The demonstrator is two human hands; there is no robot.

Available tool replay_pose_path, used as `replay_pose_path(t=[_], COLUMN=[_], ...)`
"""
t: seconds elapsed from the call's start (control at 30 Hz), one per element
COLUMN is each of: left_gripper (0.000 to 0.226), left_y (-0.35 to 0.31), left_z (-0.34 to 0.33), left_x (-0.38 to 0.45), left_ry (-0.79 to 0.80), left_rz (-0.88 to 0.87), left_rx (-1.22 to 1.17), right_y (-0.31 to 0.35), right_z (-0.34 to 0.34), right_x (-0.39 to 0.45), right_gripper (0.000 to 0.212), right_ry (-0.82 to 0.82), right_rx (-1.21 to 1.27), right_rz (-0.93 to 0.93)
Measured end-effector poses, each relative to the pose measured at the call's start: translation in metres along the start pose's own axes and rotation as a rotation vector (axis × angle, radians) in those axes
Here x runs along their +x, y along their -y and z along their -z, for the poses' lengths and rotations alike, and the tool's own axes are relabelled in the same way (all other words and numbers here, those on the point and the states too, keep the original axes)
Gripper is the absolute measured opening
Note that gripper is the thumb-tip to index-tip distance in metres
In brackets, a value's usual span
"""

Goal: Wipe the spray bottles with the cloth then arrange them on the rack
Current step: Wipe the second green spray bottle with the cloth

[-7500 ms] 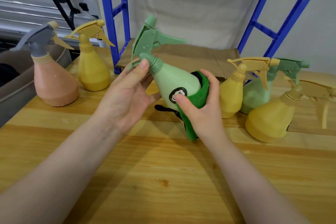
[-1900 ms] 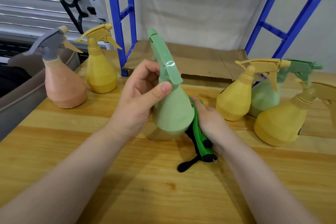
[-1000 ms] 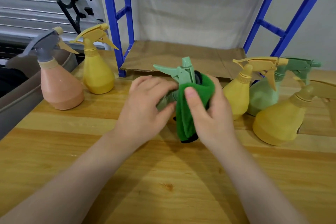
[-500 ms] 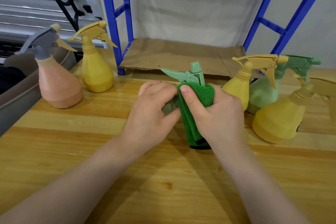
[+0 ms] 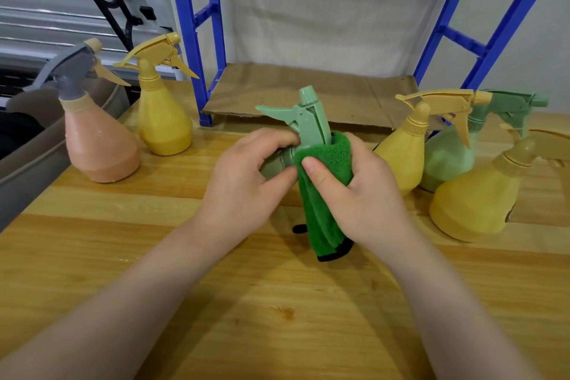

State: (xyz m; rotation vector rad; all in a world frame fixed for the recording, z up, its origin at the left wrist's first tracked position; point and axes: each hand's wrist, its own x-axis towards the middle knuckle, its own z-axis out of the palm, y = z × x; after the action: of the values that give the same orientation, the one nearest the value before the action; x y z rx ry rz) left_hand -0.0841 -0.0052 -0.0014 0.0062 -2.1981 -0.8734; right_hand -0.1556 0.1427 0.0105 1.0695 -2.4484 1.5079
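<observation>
Left hand (image 5: 243, 185) curled round green spray bottle (image 5: 303, 123) at centre, above table (image 5: 92, 256); right hand (image 5: 361, 194) gripped green cloth (image 5: 324, 194), seemingly pressed against bottle's neck.

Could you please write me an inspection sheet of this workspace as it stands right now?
Surface: wooden table, small dark mark near the middle.
Job's things: green spray bottle held above the table; green cloth wrapped at its neck; pink bottle and yellow bottle at left; three more bottles at right.
Clutter: brown tub at the left edge.
Grips: left hand holds the bottle's body; right hand presses the cloth on.
Cables: nothing seen.
Surroundings: blue rack with a cardboard-lined shelf, no bottles on it.
</observation>
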Motion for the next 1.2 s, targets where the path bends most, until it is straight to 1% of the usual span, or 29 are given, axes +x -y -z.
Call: replay_pose_path(t=[0.07,0.13,0.33,0.47,0.53,0.6,0.67,0.73,0.87,0.97,1.07,1.13,1.2], left_gripper=[0.03,0.032,0.033,0.037,0.041,0.041,0.042,0.04,0.037,0.036,0.034,0.031,0.031], left_y=[0.001,0.002,0.004,0.005,0.004,0.003,0.002,0.003,0.006,0.005,0.007,0.011,0.016], left_z=[0.001,0.001,0.003,0.001,-0.002,-0.005,-0.005,-0.003,0.002,0.004,0.004,0.004,0.005], left_x=[0.001,0.002,0.003,0.001,-0.001,-0.002,-0.002,-0.001,0.002,0.002,0.004,0.004,0.004], left_ry=[-0.002,0.006,0.07,0.122,0.104,0.069,0.043,0.014,-0.068,-0.057,-0.08,-0.131,-0.135], left_rz=[0.018,0.018,-0.027,-0.115,-0.147,-0.151,-0.137,-0.096,-0.052,-0.086,-0.07,-0.049,-0.022], left_rx=[-0.014,-0.009,0.052,0.192,0.266,0.299,0.31,0.26,0.196,0.195,0.185,0.146,0.038], right_y=[0.0,-0.001,0.0,0.002,0.003,0.005,0.01,0.014,0.015,0.015,0.017,0.017,0.014], right_z=[0.0,0.0,-0.003,-0.002,-0.002,-0.002,-0.002,-0.002,0.0,0.003,0.006,0.007,0.008], right_x=[-0.001,-0.001,-0.003,-0.003,-0.002,-0.001,-0.001,-0.002,-0.004,-0.004,-0.004,-0.002,0.001], right_gripper=[0.02,0.022,0.045,0.045,0.047,0.045,0.034,0.024,0.02,0.022,0.025,0.031,0.038], right_ry=[0.031,0.027,-0.101,-0.143,-0.132,-0.089,-0.019,0.068,0.18,0.209,0.137,0.018,-0.115], right_rx=[-0.022,-0.052,-0.188,-0.232,-0.128,0.078,0.3,0.467,0.655,0.708,0.719,0.679,0.577], right_rz=[0.026,0.048,0.081,0.076,0.013,-0.084,-0.17,-0.204,-0.22,-0.213,-0.187,-0.142,-0.076])
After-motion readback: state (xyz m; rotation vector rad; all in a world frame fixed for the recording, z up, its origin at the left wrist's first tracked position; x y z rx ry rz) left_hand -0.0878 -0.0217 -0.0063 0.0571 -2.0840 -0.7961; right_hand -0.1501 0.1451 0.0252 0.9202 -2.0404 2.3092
